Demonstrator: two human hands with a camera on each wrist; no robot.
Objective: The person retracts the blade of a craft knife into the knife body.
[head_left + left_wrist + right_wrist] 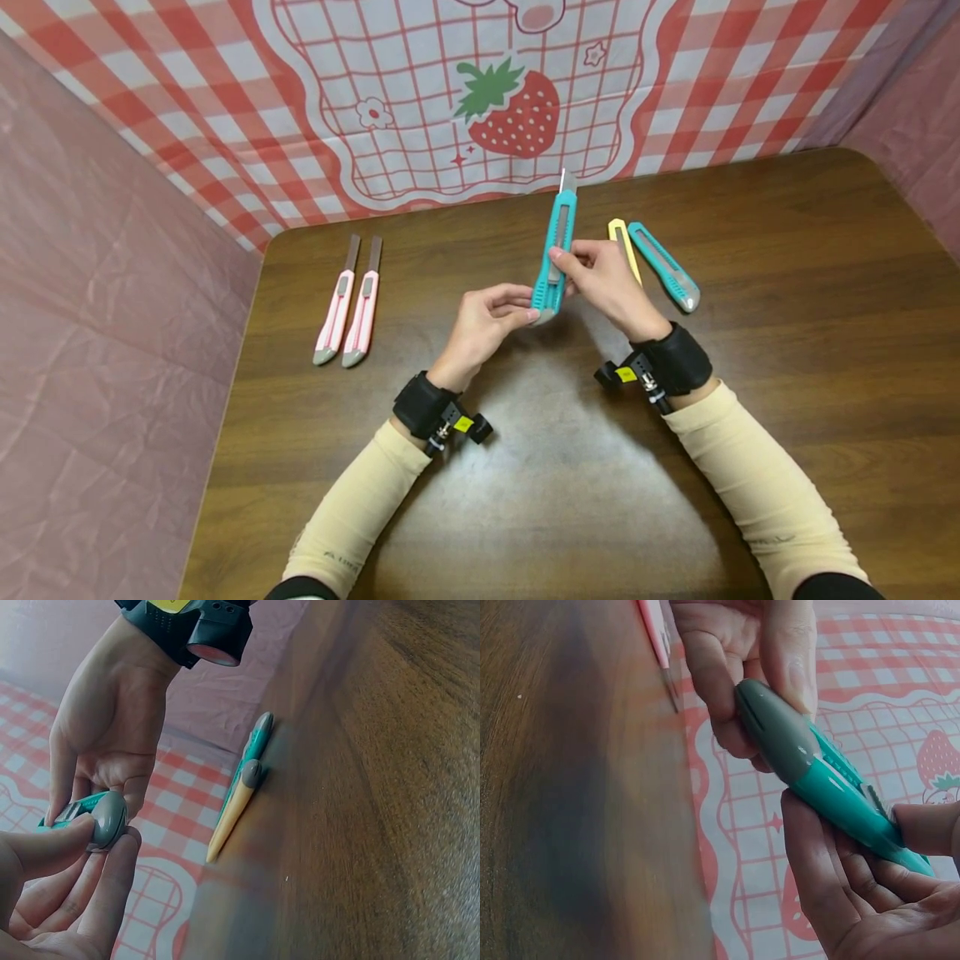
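Note:
A teal utility knife [561, 225] is held up above the table, its blade standing out at the top end. My left hand [483, 327] pinches the grey end cap [772, 727] between thumb and fingers. On the knife's middle, the thumb of my right hand [611, 279] presses at the grey slider, with the other fingers behind the body. In the left wrist view the cap end of the teal knife [111, 817] faces the camera, and its blade is hidden.
Two pink utility knives [362, 321] with blades out lie side by side at the table's left. Behind my right hand lie a yellow utility knife [618, 233], partly hidden, and another teal utility knife [666, 268]. A checked strawberry cloth [420, 92] hangs along the wooden table's [465, 517] back edge.

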